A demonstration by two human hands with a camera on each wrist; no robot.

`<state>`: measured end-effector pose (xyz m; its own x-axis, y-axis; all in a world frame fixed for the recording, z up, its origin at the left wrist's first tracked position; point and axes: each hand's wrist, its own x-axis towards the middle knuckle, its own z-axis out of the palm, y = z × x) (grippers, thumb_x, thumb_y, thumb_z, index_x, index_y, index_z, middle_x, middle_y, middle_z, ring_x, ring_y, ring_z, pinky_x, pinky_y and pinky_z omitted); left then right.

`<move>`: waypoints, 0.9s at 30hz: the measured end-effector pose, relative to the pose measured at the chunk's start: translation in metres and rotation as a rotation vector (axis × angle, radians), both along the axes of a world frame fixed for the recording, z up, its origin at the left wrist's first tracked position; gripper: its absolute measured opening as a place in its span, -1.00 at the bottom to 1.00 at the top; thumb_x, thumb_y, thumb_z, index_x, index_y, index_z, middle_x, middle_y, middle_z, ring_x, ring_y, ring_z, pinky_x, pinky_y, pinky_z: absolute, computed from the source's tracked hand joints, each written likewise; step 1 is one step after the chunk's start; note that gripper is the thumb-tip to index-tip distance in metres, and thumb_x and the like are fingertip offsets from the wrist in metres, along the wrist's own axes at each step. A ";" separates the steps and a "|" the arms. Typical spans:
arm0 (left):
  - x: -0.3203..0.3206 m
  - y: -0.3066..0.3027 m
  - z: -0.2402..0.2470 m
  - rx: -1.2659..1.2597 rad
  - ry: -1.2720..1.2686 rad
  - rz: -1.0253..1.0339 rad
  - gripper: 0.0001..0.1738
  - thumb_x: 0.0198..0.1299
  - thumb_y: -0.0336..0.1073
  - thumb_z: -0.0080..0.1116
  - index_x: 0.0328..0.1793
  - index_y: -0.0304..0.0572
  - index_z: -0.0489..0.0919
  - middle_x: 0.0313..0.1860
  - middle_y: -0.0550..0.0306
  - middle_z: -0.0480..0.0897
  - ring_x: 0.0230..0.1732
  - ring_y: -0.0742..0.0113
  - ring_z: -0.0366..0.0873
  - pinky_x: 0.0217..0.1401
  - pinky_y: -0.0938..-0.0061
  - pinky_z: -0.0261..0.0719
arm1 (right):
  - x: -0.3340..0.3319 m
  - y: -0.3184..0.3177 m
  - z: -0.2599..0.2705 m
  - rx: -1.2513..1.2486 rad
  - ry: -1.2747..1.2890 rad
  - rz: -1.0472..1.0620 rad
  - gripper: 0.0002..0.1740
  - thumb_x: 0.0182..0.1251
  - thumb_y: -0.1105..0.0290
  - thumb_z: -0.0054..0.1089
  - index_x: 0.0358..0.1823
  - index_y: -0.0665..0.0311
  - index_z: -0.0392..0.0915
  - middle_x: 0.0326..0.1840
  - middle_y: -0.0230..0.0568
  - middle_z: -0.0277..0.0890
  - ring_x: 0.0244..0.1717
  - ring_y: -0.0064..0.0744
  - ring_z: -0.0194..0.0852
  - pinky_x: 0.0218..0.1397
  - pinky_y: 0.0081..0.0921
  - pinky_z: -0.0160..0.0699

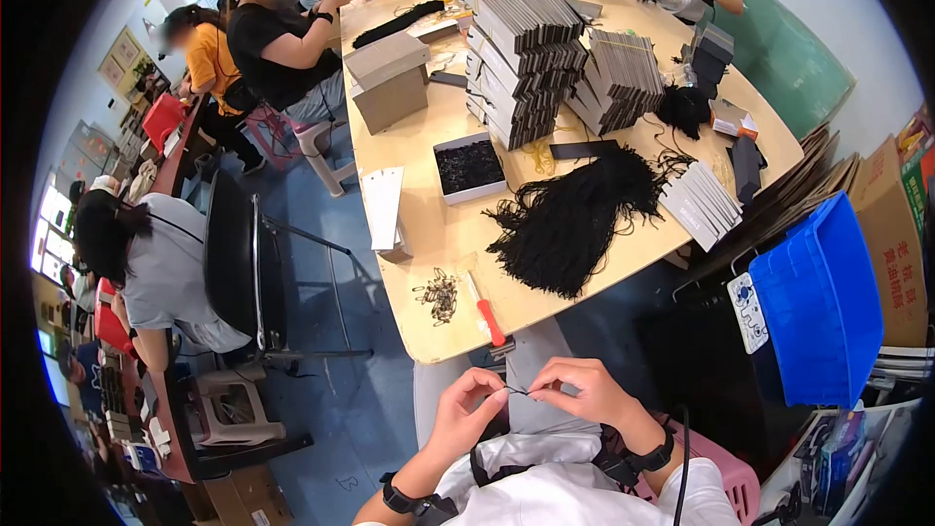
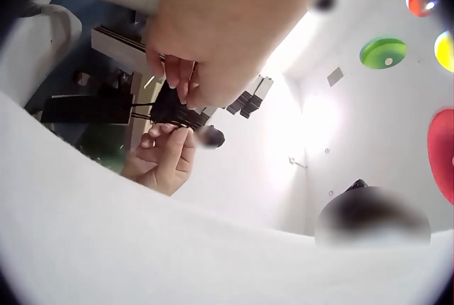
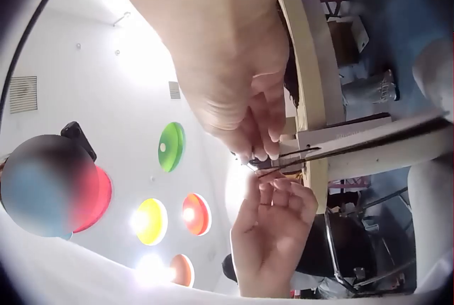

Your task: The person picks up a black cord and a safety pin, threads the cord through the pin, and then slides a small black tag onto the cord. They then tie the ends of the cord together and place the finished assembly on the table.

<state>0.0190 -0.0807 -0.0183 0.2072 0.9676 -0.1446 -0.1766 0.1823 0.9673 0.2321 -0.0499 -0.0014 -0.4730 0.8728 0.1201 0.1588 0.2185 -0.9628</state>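
Note:
Over the lap, just off the table's near edge, the left hand [image 1: 469, 411] and right hand [image 1: 584, 392] pinch a thin black cord [image 1: 518, 391] between thumbs and forefingers, with the fingertips close together. The right wrist view shows the cord [image 3: 305, 150] running out from between both hands; a small part at the fingertips is too small to make out. On the table lie a pile of small metal pieces [image 1: 440, 296], a red-handled tool [image 1: 490, 321] and a large bundle of black cords [image 1: 575, 219].
The wooden table [image 1: 448, 234] also holds an open box of black pieces [image 1: 469, 168], tall stacks of grey cards [image 1: 526, 49], fanned cards [image 1: 701, 205] and a grey box [image 1: 388, 83]. A blue bin [image 1: 818, 307] stands to the right. Other people sit around.

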 end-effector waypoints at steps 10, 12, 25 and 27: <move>0.007 0.004 0.011 -0.012 -0.060 0.025 -0.91 0.14 -0.52 0.28 -0.22 -0.29 0.65 -0.13 0.12 0.61 -0.10 0.43 0.54 -0.06 0.52 0.51 | -0.019 0.010 -0.007 0.222 -0.045 -0.093 -0.80 0.14 0.54 0.33 -0.21 0.27 0.54 -0.25 -0.28 0.52 -0.33 -0.52 0.57 -0.36 -0.63 0.54; 0.004 0.007 0.014 0.059 0.103 0.060 -0.91 0.08 -0.53 0.31 -0.26 -0.24 0.68 -0.20 0.15 0.62 -0.14 0.43 0.54 -0.08 0.51 0.50 | -0.017 0.009 -0.019 -0.050 0.198 -0.079 -0.73 0.13 0.55 0.32 -0.12 0.26 0.50 -0.17 -0.28 0.52 -0.21 -0.50 0.57 -0.24 -0.60 0.55; 0.004 0.034 0.058 0.172 0.092 0.011 -0.80 -0.05 -0.48 0.42 -0.23 -0.19 0.72 -0.38 0.25 0.56 -0.29 0.50 0.46 -0.14 0.58 0.42 | -0.033 0.003 -0.012 -0.004 0.104 0.151 -0.33 0.13 0.50 0.33 0.31 0.23 0.31 0.09 -0.13 0.51 0.03 -0.22 0.55 0.10 -0.36 0.50; -0.001 0.037 0.060 0.140 0.038 0.032 -0.78 -0.04 -0.48 0.42 -0.20 -0.22 0.70 -0.36 0.25 0.56 -0.30 0.52 0.46 -0.14 0.59 0.42 | -0.033 0.003 -0.009 -0.009 0.146 0.108 -0.32 0.13 0.53 0.30 0.32 0.18 0.31 -0.01 -0.17 0.53 -0.06 -0.23 0.57 0.04 -0.36 0.51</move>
<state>0.0180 -0.0436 0.0420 0.1729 0.9848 -0.0146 -0.1427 0.0397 0.9890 0.1991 -0.0474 -0.0104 -0.5422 0.8191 0.1871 -0.0072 0.2181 -0.9759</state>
